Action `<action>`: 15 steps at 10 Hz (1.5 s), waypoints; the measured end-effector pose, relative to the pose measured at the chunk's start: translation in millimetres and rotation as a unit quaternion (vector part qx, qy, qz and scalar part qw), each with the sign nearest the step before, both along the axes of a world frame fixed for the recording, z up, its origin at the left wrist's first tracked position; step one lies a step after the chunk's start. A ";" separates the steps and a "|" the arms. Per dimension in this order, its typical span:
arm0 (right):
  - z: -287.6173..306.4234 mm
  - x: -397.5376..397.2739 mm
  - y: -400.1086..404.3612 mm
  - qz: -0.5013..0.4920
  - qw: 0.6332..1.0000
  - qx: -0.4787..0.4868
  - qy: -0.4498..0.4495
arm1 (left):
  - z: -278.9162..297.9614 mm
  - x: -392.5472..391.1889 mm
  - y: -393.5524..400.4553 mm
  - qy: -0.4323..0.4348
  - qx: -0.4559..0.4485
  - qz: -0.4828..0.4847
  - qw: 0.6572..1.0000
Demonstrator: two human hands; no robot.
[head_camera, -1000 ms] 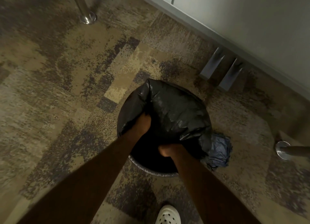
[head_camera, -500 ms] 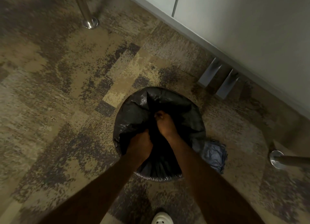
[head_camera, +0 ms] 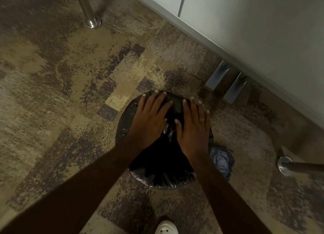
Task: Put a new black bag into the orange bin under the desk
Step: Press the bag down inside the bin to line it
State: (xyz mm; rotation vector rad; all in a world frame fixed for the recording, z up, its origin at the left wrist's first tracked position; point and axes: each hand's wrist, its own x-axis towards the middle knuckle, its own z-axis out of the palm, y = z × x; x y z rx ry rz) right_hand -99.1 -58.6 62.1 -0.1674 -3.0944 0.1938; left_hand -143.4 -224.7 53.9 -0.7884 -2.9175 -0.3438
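A round bin stands on the carpet, fully draped by the black bag (head_camera: 163, 174), so no orange shows. The bag's plastic is folded over the near rim (head_camera: 164, 186) and sinks into the dark inside. My left hand (head_camera: 150, 118) lies flat, fingers spread, on the bag over the far left part of the opening. My right hand (head_camera: 192, 128) lies flat beside it on the far right part, fingers spread. Neither hand grips the plastic. A bluish bunch of bag (head_camera: 222, 160) hangs outside the bin's right side.
Patterned carpet surrounds the bin. Metal desk legs with round feet stand at the far left (head_camera: 92, 22) and at the right (head_camera: 284, 165). A grey panel (head_camera: 254, 23) with two metal brackets (head_camera: 226, 81) runs behind. My white shoe (head_camera: 165, 227) is at the bottom.
Both hands let go of the bunched bag and came up out of the bin; they now press flat on the plastic over the far side. The bag's puffed bulge has gone down.
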 end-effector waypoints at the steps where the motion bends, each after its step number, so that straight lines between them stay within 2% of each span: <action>1: -14.8 -25.2 13.2 -0.031 0.998 -0.019 -0.046 | -15.4 -24.9 -5.1 -0.038 -0.092 0.006 0.995; 2: -13.2 -51.0 29.1 -0.038 0.994 -0.080 -0.063 | -18.3 -41.6 -7.2 -0.061 -0.090 0.047 0.993; 3: -12.7 -63.8 42.6 -0.016 0.991 -0.101 -0.089 | -16.9 -55.5 -9.5 -0.092 -0.052 0.051 0.993; 4: -11.7 -73.7 51.9 -0.029 0.976 -0.186 -0.112 | -18.6 -74.2 -16.2 -0.154 0.040 0.048 0.986; 5: -6.1 -82.4 52.4 -0.059 0.955 -0.250 -0.147 | -16.7 -83.3 -16.1 -0.203 0.051 0.068 0.976; 6: 10.9 -77.5 49.2 -0.049 0.960 -0.266 -0.067 | -6.1 -84.8 -14.4 -0.196 0.058 0.080 0.976; 7: 31.7 -48.8 36.9 -0.012 0.957 -0.261 0.128 | 14.5 -72.6 -13.9 -0.002 0.143 0.025 0.989; 8: 15.4 -10.3 -10.2 0.038 0.971 -0.203 -0.117 | 27.8 -35.7 2.7 -0.097 0.261 -0.063 0.958; 9: -33.1 11.2 -42.6 0.134 0.932 -0.125 -0.312 | -16.7 -15.3 15.3 -0.363 0.182 -0.069 0.911; 10: -54.1 5.2 -51.8 0.111 0.851 -0.113 -0.501 | -53.6 -17.7 19.0 -0.512 0.160 0.018 0.844; 11: -64.6 5.4 -54.9 0.064 0.813 -0.129 -0.564 | -56.3 -27.2 28.7 -0.528 0.186 0.056 0.827; 12: -64.8 18.9 -48.2 0.005 0.812 -0.165 -0.560 | -55.8 -36.4 35.7 -0.506 0.184 0.063 0.840; 13: -62.8 29.1 -40.8 -0.033 0.812 -0.190 -0.551 | -60.8 -39.9 32.7 -0.522 0.137 0.066 0.839; 14: -60.3 33.2 -39.8 -0.039 0.813 -0.191 -0.549 | -60.5 -43.0 31.5 -0.527 0.119 0.083 0.838; 15: -70.3 32.4 -45.7 -0.012 0.811 -0.172 -0.559 | -56.4 -42.0 33.3 -0.518 0.143 0.077 0.840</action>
